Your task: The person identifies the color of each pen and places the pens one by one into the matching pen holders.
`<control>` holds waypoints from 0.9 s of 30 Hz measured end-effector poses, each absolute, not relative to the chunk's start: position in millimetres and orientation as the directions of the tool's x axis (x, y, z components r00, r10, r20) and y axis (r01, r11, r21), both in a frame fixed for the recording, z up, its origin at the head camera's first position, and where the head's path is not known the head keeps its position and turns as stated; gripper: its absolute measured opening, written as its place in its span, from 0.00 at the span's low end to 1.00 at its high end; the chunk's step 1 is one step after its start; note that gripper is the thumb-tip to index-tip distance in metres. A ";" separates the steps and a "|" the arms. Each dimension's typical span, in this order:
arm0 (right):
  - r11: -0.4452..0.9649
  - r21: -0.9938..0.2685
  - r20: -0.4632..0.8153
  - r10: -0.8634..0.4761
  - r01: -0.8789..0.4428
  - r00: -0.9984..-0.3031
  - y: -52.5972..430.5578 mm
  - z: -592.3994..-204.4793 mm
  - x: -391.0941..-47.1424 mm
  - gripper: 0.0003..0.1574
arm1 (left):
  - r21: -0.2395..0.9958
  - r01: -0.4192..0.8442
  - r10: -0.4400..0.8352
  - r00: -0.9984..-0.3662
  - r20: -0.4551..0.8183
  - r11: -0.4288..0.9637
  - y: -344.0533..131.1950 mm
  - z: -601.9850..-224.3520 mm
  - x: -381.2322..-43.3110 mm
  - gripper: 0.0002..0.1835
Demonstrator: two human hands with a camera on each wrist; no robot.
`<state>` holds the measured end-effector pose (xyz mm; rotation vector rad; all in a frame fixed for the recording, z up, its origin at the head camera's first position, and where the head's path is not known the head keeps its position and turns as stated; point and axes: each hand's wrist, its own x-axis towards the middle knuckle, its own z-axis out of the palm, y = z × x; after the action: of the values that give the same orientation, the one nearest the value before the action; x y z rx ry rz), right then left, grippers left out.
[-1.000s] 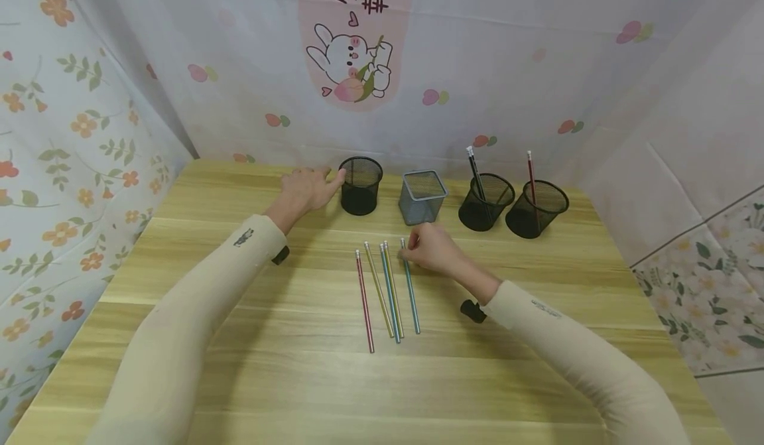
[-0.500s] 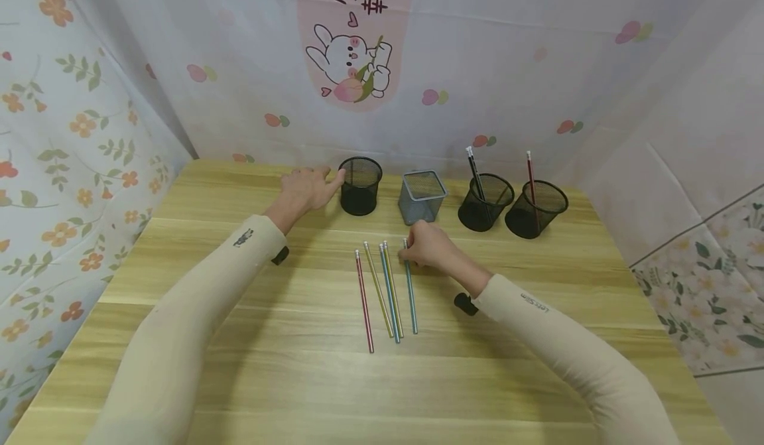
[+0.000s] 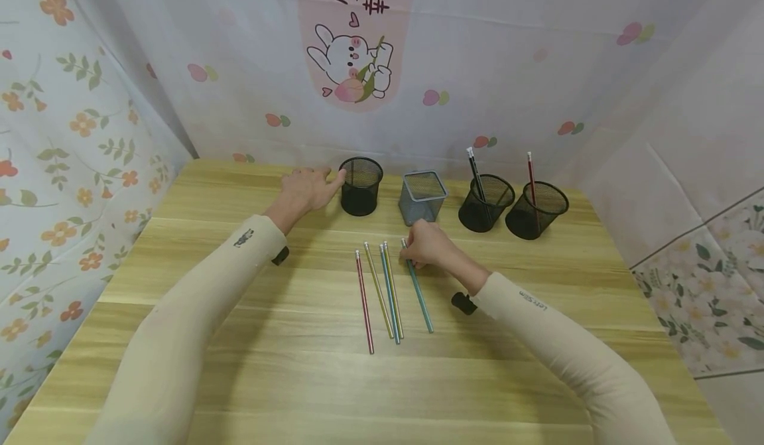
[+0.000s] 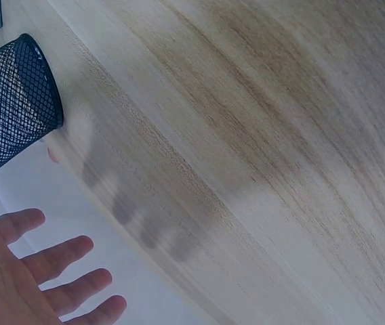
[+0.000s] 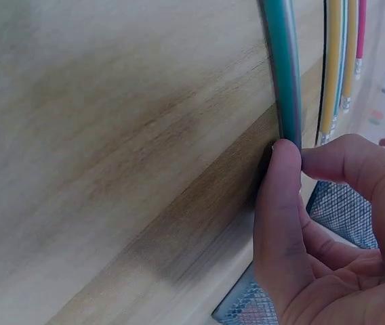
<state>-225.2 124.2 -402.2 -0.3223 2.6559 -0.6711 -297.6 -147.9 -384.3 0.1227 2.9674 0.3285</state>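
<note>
Under the grip lies a wooden table. A grey cup blocks the place just beyond the right hand; two black cups, farther right. The left hand, spread and empty, is beside another black cup. Right thumb and finger pinch a teal pencil; left of it lie four other pencils

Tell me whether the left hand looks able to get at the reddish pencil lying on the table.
Probably yes: the left hand is empty, and the black cup beside it stands farther back than the reddish pencil, so the way looks free.
</note>
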 end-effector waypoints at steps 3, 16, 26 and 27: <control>0.837 -0.537 -0.318 -0.316 -0.105 -0.894 127.6 -401.3 -224.9 0.14 | 0.226 0.068 0.100 -0.986 -0.136 0.972 -147.5 -384.5 -297.8 0.45; 0.715 -0.693 -0.290 -0.390 -0.090 -0.874 145.1 -394.0 -222.4 0.09 | 0.222 0.076 0.111 -0.983 -0.149 0.972 -148.6 -384.5 -295.5 0.46; 0.617 -0.773 -0.217 -0.478 -0.149 -0.851 160.1 -386.8 -217.1 0.03 | 0.234 0.074 0.109 -0.984 -0.144 0.970 -148.7 -386.0 -296.8 0.45; 0.605 -0.782 -0.210 -0.484 -0.152 -0.849 162.2 -387.2 -217.3 0.03 | 0.235 0.073 0.109 -0.984 -0.144 0.969 -148.7 -385.7 -296.5 0.45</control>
<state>-217.3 162.2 -387.2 -0.5084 2.4306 -1.1298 -296.5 -148.7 -385.7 0.1381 2.9622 0.3446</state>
